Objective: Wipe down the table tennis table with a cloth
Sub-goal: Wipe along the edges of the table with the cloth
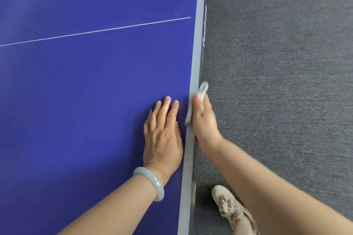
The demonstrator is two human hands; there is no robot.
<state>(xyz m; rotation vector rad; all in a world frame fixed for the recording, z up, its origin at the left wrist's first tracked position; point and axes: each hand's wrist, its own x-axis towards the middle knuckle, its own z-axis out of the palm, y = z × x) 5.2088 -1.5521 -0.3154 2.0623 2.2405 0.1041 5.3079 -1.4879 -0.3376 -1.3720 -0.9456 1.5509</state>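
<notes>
Games room — blue table tennis table (pixel 86 82), grey carpet (pixel 277 63).

Blue table (pixel 76 82); left hand (pixel 162 139) flat on top; cloth (pixel 202 89) at edge

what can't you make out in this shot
Head view only:
- Cloth: mostly covered by the right hand; only a fold and a strip show.
- Right hand's fingers: hidden past the table's edge by the hand's own back.
- Lettering on the table's side edge: blurred, steeply angled, unreadable.
- Table tennis table: cut off by the frame's left, top and bottom edges.
- Shoe: partly hidden by the right forearm.
</notes>
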